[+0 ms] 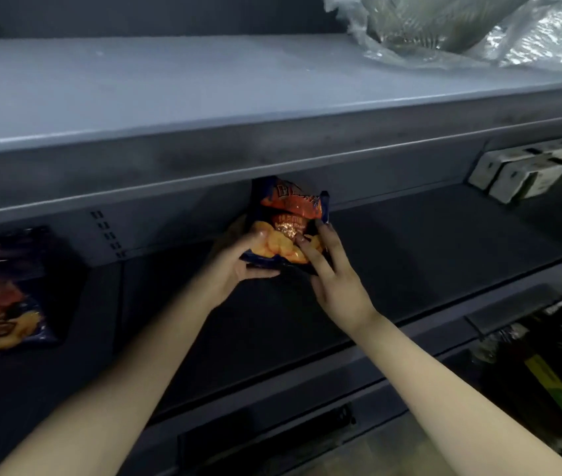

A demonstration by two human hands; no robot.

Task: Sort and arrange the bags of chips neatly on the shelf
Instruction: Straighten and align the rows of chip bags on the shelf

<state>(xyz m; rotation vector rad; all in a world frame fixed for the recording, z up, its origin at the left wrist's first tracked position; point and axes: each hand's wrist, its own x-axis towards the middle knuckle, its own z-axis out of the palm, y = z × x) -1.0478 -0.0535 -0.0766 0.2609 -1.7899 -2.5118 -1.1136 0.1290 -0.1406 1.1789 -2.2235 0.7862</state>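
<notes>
While left hand [235, 269] grips it, chip bag [289, 214] touches right fingers [310, 254].

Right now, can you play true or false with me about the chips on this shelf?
1. The left grip and the right grip both touch the chip bag. True.
2. That bag is on the top shelf. False: it is below it, at the next shelf down.
3. A second chip bag lies far to the left. True.
4. The white boxes are left of the held bag. False: they are to its right.
5. Crinkly clear plastic sits on the top shelf. True.
</notes>
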